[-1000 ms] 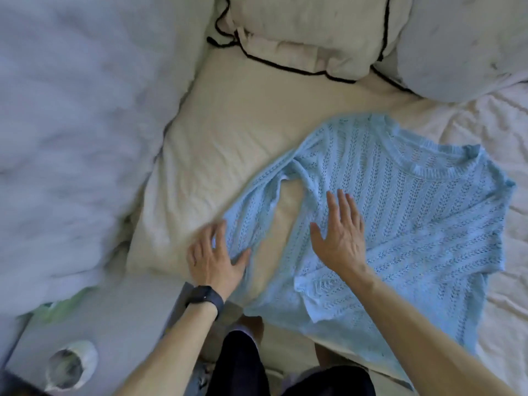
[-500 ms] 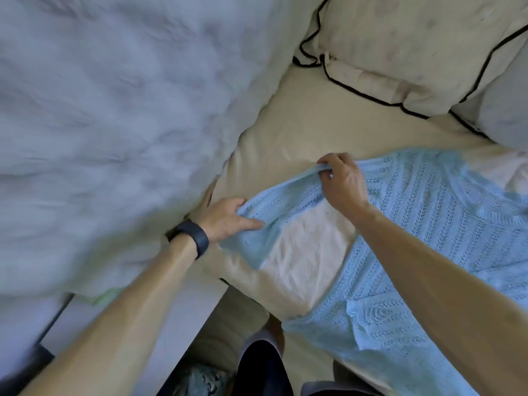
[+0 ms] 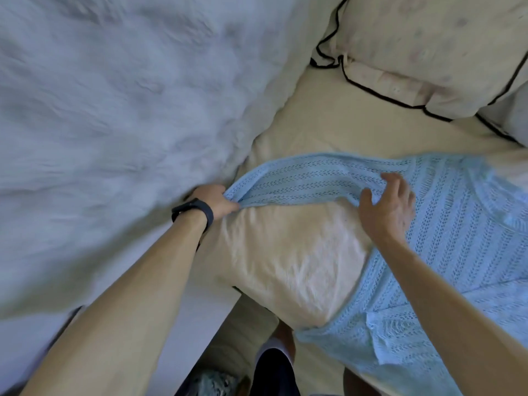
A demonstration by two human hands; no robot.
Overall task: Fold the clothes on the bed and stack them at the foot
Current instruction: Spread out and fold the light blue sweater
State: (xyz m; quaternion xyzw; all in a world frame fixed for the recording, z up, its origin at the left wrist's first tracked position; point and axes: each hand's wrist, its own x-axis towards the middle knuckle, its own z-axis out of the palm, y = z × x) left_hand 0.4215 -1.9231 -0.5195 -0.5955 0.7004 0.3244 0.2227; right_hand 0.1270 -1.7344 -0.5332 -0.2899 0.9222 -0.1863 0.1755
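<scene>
- The light blue knit sweater (image 3: 457,252) lies spread on the bed (image 3: 343,132), its body towards the right of the view. One sleeve (image 3: 300,181) is stretched out leftwards across a cream pillow (image 3: 285,261).
- The left hand (image 3: 217,200) has its grip clamped on the cuff end of that sleeve, thumb and fingers pinching the knit. A dark wristband (image 3: 197,212) sits on that wrist.
- The right hand (image 3: 385,207) lies where the sleeve meets the body, fingers bent over a raised ridge of fabric. I cannot tell whether its grip is pinching the knit or only pressing it down.
- The step in hand looks like the first fold: the sleeve is pulled straight, ready to be brought in.
- The next move likely calls for carrying the cuff across onto the sweater's body, with the right hand as anchor so the open knit does not drag or bunch.
- A fluffy white blanket (image 3: 114,110) crowds the left hand, and a black-piped pillow (image 3: 428,38) lies beyond.
- No brand, label or writing can be read.
</scene>
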